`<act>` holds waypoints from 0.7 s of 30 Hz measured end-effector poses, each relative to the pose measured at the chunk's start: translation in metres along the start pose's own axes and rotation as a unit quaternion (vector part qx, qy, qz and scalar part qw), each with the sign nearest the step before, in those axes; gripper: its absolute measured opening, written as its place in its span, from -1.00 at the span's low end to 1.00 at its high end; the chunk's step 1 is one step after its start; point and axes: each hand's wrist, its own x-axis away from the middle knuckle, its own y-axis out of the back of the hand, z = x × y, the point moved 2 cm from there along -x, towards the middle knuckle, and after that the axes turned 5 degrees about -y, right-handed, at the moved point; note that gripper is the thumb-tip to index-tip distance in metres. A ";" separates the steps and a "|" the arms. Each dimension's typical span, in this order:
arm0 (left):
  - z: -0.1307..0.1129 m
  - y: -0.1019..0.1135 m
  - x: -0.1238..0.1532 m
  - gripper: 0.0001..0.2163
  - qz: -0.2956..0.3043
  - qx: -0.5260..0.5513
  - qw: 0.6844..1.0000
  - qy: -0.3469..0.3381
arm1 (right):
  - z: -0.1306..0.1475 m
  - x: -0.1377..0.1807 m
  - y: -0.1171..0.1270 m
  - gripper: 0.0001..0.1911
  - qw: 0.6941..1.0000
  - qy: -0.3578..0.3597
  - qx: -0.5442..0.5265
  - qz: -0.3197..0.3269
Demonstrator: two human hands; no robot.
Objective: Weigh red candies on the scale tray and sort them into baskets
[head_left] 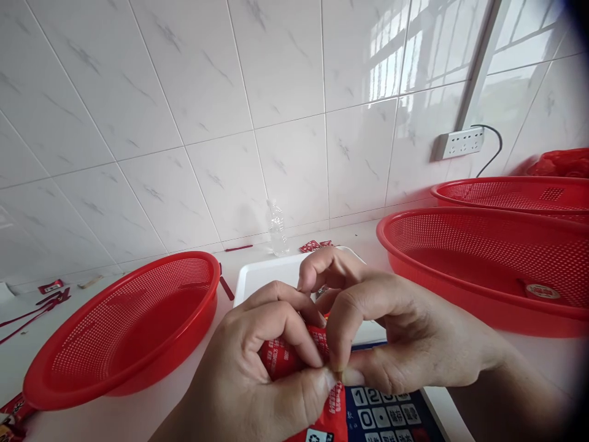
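A red plastic packet with white print point(337, 408) is held up in front of me, over the keypad of a digital scale point(381, 417). My left hand point(239, 362) pinches the packet near its edge between thumb and fingers. Close against it, my right hand point(409, 331) has thumb and index finger pressed together at the same edge. A tiny yellowish bit shows between the fingertips; I cannot tell what it is. My hands hide much of the packet and part of the scale's white pan point(271, 273).
Red perforated baskets stand at left point(209, 301) and right point(396, 248); another basket point(497, 190) is behind. The right one holds a round-labelled item point(543, 291). A clear bottle point(277, 230) and small red packets point(310, 246) lie near the tiled wall. A power strip point(461, 144) hangs there.
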 end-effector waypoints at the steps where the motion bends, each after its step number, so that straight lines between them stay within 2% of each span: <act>1: 0.000 0.000 0.000 -0.80 -0.003 0.001 1.000 -0.003 | 0.000 0.000 0.000 -0.89 1.000 -0.001 0.001 0.000; 7: 0.001 -0.001 0.001 -0.80 0.017 0.004 1.000 0.002 | -0.001 0.000 0.000 -0.87 1.000 -0.005 0.003 0.000; 21: -0.001 -0.001 0.000 -0.80 0.011 -0.002 1.000 0.011 | -0.002 0.000 0.000 -0.88 1.000 0.020 0.013 0.001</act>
